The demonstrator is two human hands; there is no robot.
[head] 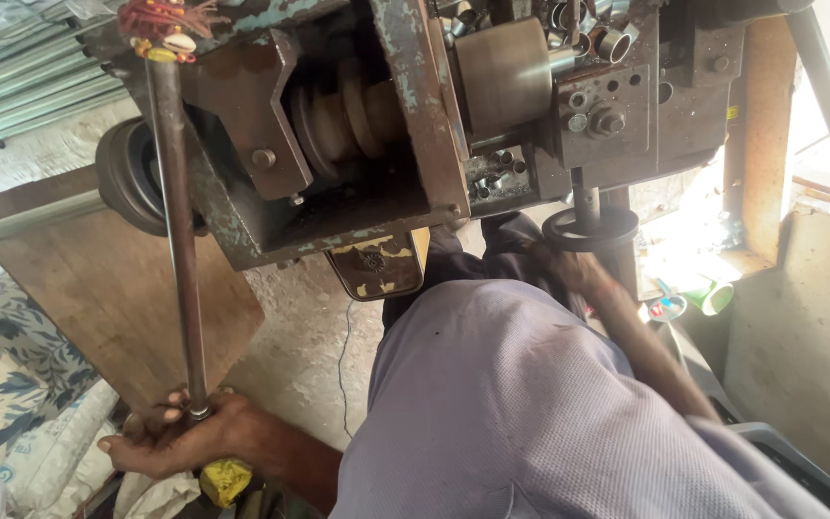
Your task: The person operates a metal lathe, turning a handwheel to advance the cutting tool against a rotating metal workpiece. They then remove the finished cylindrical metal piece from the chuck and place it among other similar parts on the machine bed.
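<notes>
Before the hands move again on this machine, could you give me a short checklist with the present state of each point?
1. Left hand closed around the lower end of the long steel lever: ok.
2. Right hand on the small black handwheel: ok, it is at the rim; the exact grip is hard to tell.
3. Both hands away from the stepped pulley: ok.
4. Pulley guarded: not ok, it is exposed in the open frame.
5. Loose metal rings on top of the machine secured: cannot tell.
6. Spindle turning or stopped: cannot tell.
</notes>
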